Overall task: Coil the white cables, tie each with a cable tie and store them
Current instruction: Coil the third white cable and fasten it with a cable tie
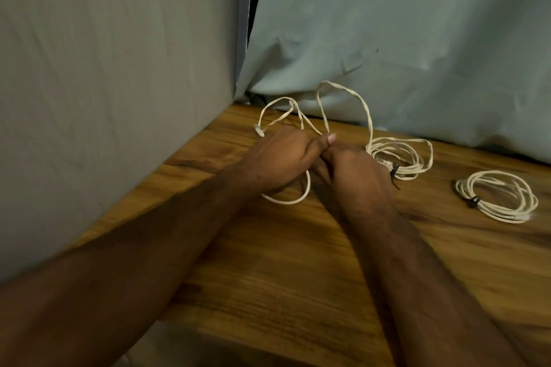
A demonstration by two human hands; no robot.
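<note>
A loose white cable [323, 98] loops over the back of the wooden table [298, 262], its plug end [258, 130] lying at the left. My left hand [277, 158] and my right hand [354, 170] meet over it, and both grip strands of this cable between curled fingers. A loop of it shows under my left hand. Right behind my right hand lies a coiled white cable [399, 155] with a black cable tie [394, 171] on it. Farther right rests a second coiled cable [498, 197], bound by a black tie [474, 201].
A grey cloth [104, 83] hangs along the table's left side and a pale blue cloth [402, 39] drapes behind the back edge. The table's front edge runs across the bottom of the view.
</note>
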